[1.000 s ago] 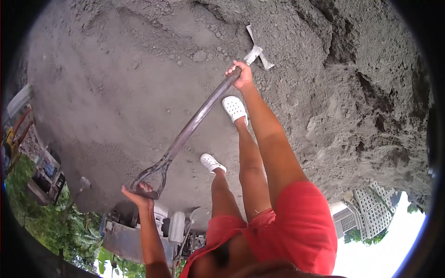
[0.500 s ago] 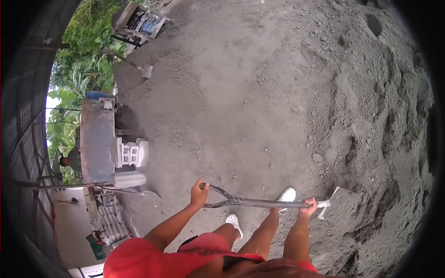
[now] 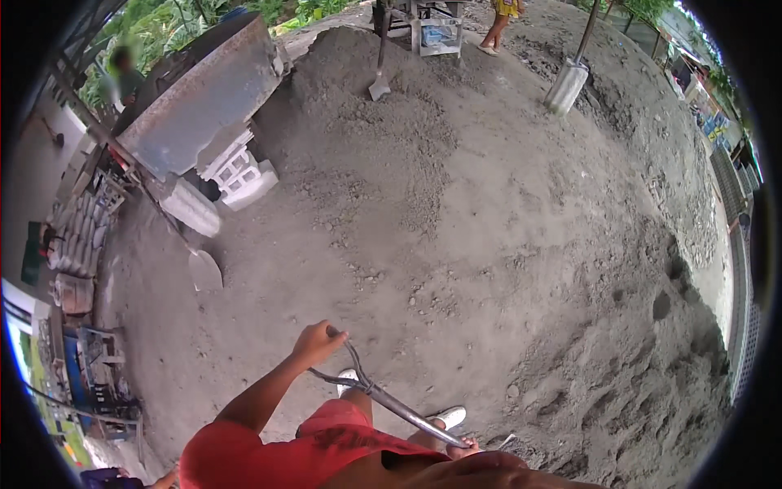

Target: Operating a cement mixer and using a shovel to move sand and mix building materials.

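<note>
A long shovel (image 3: 407,414) slants across the front of my body, from upper left to lower right. My left hand (image 3: 319,342) is closed round the grip of its forked handle. Lower on the shaft, near the blade end, my right hand (image 3: 463,447) is wrapped round it. Only a thin pale edge of the blade shows beyond that hand; my body hides the rest, so I cannot tell whether it carries sand. My white clogs (image 3: 450,418) stand on grey sandy ground (image 3: 383,244) beneath the shaft.
Lumpy sand (image 3: 619,391) rises on the right. A rusty metal trough (image 3: 199,94) rests on concrete blocks (image 3: 236,171) at upper left. One shovel (image 3: 205,269) leans beside it, another (image 3: 380,85) stands farther back. Stacked sacks (image 3: 77,236) lie left. A post base (image 3: 566,85) stands upper right; people are around.
My view has swung left, bringing the trough and sacks further into sight. The shovel, nearly level before with its blade at the sand pile, now slants down to the right. Both hands keep hold.
</note>
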### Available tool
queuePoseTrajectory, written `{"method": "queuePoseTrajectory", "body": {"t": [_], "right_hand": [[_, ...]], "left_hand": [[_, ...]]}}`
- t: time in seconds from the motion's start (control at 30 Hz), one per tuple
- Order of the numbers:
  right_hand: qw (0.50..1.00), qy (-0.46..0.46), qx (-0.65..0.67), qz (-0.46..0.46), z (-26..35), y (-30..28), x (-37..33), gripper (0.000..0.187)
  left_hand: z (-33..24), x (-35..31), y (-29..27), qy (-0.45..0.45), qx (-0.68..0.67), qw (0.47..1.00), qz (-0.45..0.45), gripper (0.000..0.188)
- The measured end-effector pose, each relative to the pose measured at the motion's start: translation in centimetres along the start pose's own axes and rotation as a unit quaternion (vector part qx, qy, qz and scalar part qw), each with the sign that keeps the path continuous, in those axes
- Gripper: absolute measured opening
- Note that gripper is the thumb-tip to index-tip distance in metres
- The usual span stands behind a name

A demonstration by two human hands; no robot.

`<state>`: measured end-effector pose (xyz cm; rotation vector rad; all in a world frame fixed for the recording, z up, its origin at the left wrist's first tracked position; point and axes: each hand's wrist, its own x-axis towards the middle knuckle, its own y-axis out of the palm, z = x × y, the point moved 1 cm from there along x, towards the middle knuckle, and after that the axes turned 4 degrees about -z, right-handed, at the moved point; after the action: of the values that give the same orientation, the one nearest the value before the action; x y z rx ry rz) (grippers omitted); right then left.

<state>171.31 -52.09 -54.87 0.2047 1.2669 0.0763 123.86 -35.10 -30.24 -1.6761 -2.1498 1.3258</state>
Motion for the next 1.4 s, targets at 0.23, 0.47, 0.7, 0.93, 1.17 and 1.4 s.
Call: {"method": "queuePoseTrajectory", "body": {"t": [0.23,0.47,0.7,0.93,1.17,1.4], "right_hand": [[0.989,0.061,-0.107,0.083,-11.0,8.5,-7.5,0.023],[0.976,0.178,-0.126,-0.027,-22.9,19.7,-14.9,0.021],[0.959,0.190,-0.208,0.020,-32.4,26.2,-7.7,0.018],[0.938,-0.170,-0.276,0.121,-48.5,36.4,-13.9,0.016],[0.846,0.032,-0.495,0.197,-62.6,48.5,-20.0,0.020],[0.768,0.040,-0.539,0.344,-86.5,62.0,-41.1,0.013]], "left_hand": [[4.9,1.8,-20.3,0.045,-0.088,0.993,-0.065,0.038],[9.0,6.9,-33.7,-0.001,-0.147,0.984,-0.097,0.038],[15.5,16.1,-39.5,-0.104,-0.129,0.983,-0.077,0.040],[20.7,22.3,-47.1,-0.180,-0.159,0.960,-0.141,0.040],[28.1,22.8,-54.8,-0.269,-0.248,0.905,-0.218,0.042],[36.2,22.5,-60.6,-0.323,-0.446,0.766,-0.332,0.042]]}}
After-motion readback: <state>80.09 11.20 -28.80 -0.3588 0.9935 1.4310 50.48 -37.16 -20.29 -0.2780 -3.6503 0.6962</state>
